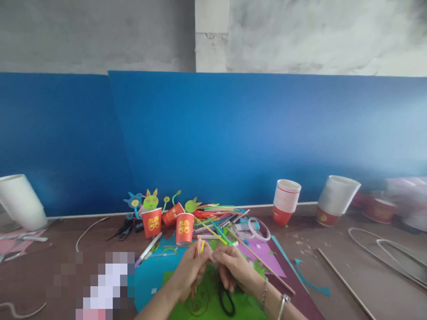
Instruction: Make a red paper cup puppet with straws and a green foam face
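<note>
My left hand (193,271) is closed around a small bundle of orange, white and yellow strips (199,247), which could be paper or straw pieces. My right hand (235,266) pinches close against it, its fingertips meeting the left ones; what lies between them is too small to make out. Below the right fingers shows the black handle loop of scissors (227,306); whether the hand holds them or they lie on the paper, I cannot tell. Under both hands is green paper (247,309) with a drawn round figure (196,304), lying over blue paper (147,284).
Red paper cups (184,229) with paper animals stand at the back. Behind my hands lie several coloured straws (216,213), clear tape (258,229) and purple paper (267,255). Cup stacks (287,202) stand right, thin sticks (345,282) lie nearer. A blue panel (233,142) borders the table.
</note>
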{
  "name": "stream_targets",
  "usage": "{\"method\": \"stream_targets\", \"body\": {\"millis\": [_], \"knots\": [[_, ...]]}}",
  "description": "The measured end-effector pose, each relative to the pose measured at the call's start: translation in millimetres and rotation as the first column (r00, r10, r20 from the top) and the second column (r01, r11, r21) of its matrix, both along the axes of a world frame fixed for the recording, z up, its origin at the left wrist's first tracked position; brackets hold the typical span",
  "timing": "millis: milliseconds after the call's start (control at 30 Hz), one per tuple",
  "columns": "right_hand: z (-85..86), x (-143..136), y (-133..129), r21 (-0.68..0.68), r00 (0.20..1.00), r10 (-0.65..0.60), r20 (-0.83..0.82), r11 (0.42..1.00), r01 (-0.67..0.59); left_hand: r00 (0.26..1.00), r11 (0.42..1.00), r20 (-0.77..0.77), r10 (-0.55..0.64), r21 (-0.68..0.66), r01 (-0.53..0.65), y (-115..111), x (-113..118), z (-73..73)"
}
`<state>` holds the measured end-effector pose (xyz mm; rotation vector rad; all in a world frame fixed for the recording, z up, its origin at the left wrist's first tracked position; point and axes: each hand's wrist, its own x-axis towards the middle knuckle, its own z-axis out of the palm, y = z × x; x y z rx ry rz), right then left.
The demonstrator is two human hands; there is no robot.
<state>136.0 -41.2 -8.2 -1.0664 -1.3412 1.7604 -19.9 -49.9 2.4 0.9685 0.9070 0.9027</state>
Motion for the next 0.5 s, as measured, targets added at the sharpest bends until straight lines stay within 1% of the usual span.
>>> {"method": "stream_targets", "body": {"millis": [133,200,267,400,500], "knots": [[3.7,-2.1,-2.4,-0.013,0.998,0.044,-0.041,0.999,-0.044,0.993,0.996,0.108,0.045,-0.085,-0.036,-0.4,2.0,-1.1],[4.5,-2.9,-3.3,-0.004,0.997,0.038,-0.062,0.999,-0.038,0.988,0.993,0.143,0.059,-0.113,-0.043,-0.3,1.9,-1.2],[4.3,-3.6,-3.6,0.002,0.997,0.028,-0.068,1.0,-0.028,0.988,0.994,0.143,0.056,-0.101,-0.042,-0.7,1.6,-1.0],[2.3,-4.2,-3.3,-0.011,0.998,0.013,-0.059,1.0,-0.014,0.993,0.999,0.115,0.032,-0.019,-0.03,-2.2,1.5,-1.7],[1.1,-3.8,-3.3,-0.03,0.997,0.016,-0.071,0.999,-0.019,0.992,1.0,0.121,0.024,-0.002,-0.024,-2.2,1.2,-3.6]]}}
